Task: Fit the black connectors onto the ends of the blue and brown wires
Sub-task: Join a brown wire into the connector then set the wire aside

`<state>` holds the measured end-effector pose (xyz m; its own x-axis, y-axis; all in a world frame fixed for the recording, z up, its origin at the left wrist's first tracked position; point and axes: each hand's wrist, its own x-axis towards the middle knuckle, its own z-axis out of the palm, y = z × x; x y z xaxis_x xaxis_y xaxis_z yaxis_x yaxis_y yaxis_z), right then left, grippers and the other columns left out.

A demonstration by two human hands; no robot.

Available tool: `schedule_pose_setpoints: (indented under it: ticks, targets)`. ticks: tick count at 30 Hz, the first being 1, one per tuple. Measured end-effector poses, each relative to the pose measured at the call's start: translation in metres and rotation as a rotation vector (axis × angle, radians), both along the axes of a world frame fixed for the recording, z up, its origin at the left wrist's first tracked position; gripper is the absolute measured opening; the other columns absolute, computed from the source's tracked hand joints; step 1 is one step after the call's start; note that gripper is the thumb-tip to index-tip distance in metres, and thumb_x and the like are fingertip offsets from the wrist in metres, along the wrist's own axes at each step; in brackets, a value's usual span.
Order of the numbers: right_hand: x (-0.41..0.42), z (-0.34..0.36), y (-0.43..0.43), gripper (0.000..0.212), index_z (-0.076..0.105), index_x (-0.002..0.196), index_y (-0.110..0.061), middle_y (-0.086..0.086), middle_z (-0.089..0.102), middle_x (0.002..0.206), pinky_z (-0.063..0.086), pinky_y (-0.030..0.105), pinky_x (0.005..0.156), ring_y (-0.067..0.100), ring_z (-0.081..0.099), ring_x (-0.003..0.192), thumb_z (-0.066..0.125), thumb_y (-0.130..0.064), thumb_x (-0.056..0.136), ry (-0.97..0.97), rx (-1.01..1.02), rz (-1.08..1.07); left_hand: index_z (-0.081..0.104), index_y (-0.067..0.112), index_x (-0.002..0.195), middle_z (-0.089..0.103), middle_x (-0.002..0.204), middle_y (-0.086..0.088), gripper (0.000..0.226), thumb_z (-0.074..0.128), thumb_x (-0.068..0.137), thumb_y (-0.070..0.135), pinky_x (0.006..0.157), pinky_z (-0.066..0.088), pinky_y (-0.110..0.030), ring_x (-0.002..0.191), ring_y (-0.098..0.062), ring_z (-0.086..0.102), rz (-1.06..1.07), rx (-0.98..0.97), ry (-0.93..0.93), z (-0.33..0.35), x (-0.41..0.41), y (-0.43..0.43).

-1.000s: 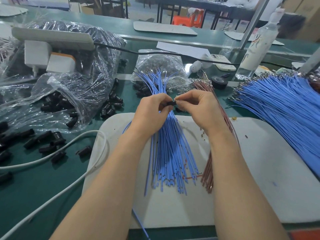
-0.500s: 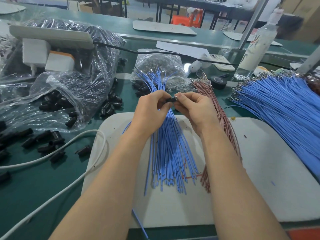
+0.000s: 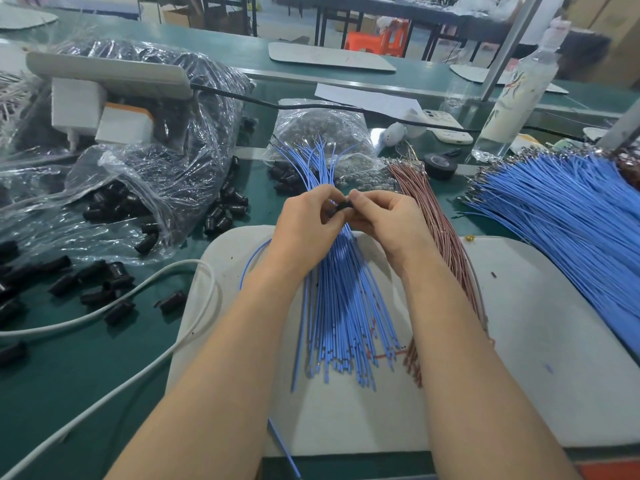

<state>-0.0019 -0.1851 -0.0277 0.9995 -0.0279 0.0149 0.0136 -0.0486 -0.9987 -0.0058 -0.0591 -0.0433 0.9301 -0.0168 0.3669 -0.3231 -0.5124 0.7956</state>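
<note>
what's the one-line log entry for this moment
step: fitting | left hand: pinches black connector | right hand: pinches black connector | blue wires: on mat | brown wires: right of blue

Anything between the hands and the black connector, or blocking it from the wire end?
Nothing visible. The left hand and right hand both pinch the black connector directly, over the blue wire bundle. Where it meets a wire end is hidden inside the pinch, so I can't tell there.

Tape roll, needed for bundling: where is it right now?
Head view, right of centre: the tape roll lies on the green bench, between the brown wires and the clear bottle.
</note>
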Motion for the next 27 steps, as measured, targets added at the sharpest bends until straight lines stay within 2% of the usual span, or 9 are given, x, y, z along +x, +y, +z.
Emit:
schedule_pose_setpoints:
  ticks: [3,6,9,13,18,21,23,25,27]
  targets:
    - [0.001,0.003,-0.007,0.015,0.066,0.08,-0.003,0.013,0.065,0.078,0.056,0.033,0.082,0.02,0.063,0.074,0.059,-0.01,0.092,0.038,0.055,0.045,0.065,0.014,0.085,0.068,0.073,0.002,0.005,0.068,0.086,0.019,0.068,0.049,-0.024,0.068,-0.013,0.06,-0.064,-0.054,0.038,0.003,-0.001,0.002]
    - [0.001,0.005,-0.013,0.017,0.063,0.078,-0.004,0.004,0.065,0.067,0.055,0.019,0.065,0.01,0.06,0.06,0.058,-0.011,0.092,0.11,0.206,0.11,0.066,0.015,0.084,0.069,0.074,0.002,0.005,0.069,0.085,0.018,0.069,0.051,-0.023,0.069,-0.011,0.064,-0.129,-0.155,0.096,0.006,-0.001,0.005]
    - [0.001,0.004,-0.013,0.018,0.064,0.078,-0.007,0.001,0.065,0.064,0.051,0.017,0.059,0.009,0.058,0.058,0.059,-0.015,0.092,0.103,0.124,0.089,0.066,0.014,0.084,0.069,0.073,0.003,0.006,0.069,0.085,0.019,0.068,0.05,-0.022,0.069,-0.011,0.064,-0.106,-0.138,0.092,0.005,-0.002,0.002]
    - [0.0,0.0,-0.006,0.021,0.07,0.078,-0.013,0.014,0.069,0.073,0.055,0.037,0.069,0.018,0.063,0.067,0.059,-0.022,0.094,-0.101,-0.286,-0.017,0.068,0.01,0.086,0.071,0.076,0.001,0.009,0.069,0.085,0.019,0.072,0.051,-0.025,0.075,-0.014,0.067,-0.01,-0.088,0.055,0.003,-0.003,-0.002]
    - [0.001,-0.002,-0.002,0.023,0.07,0.085,-0.013,0.011,0.071,0.08,0.052,0.051,0.083,0.028,0.068,0.081,0.056,-0.029,0.094,-0.155,-0.379,-0.065,0.068,0.008,0.086,0.072,0.076,0.001,0.009,0.067,0.085,0.017,0.072,0.052,-0.028,0.074,-0.015,0.067,0.01,-0.081,0.023,0.006,-0.004,-0.003]
    - [0.0,-0.002,0.003,0.025,0.069,0.089,-0.012,0.007,0.069,0.078,0.055,0.043,0.077,0.02,0.064,0.07,0.053,-0.03,0.097,-0.149,-0.29,-0.057,0.067,0.01,0.086,0.071,0.076,0.001,0.009,0.067,0.085,0.019,0.068,0.05,-0.022,0.071,-0.014,0.064,0.04,-0.106,0.003,0.011,-0.006,-0.003]
    - [-0.002,0.003,0.009,0.031,0.068,0.095,-0.015,0.004,0.068,0.079,0.054,0.032,0.069,0.014,0.063,0.068,0.046,-0.035,0.099,-0.101,-0.093,-0.018,0.066,0.013,0.088,0.07,0.078,0.002,0.006,0.067,0.087,0.018,0.073,0.052,-0.024,0.074,-0.013,0.065,0.056,-0.216,-0.006,0.019,-0.01,-0.003]
    - [-0.005,0.011,0.015,0.04,0.065,0.107,-0.018,0.008,0.069,0.085,0.055,0.032,0.075,0.018,0.066,0.077,0.036,-0.045,0.1,0.004,0.1,0.146,0.065,0.015,0.09,0.07,0.081,0.004,0.004,0.065,0.089,0.018,0.078,0.054,-0.029,0.077,-0.011,0.067,0.071,-0.371,-0.032,0.035,-0.015,-0.005]
    - [-0.014,0.02,0.019,0.044,0.062,0.11,-0.018,0.009,0.07,0.08,0.056,0.034,0.081,0.021,0.069,0.078,0.031,-0.047,0.099,0.103,0.209,0.364,0.064,0.016,0.09,0.071,0.078,0.007,0.005,0.065,0.089,0.021,0.07,0.053,-0.023,0.073,-0.006,0.067,0.087,-0.514,-0.085,0.057,-0.013,-0.001]
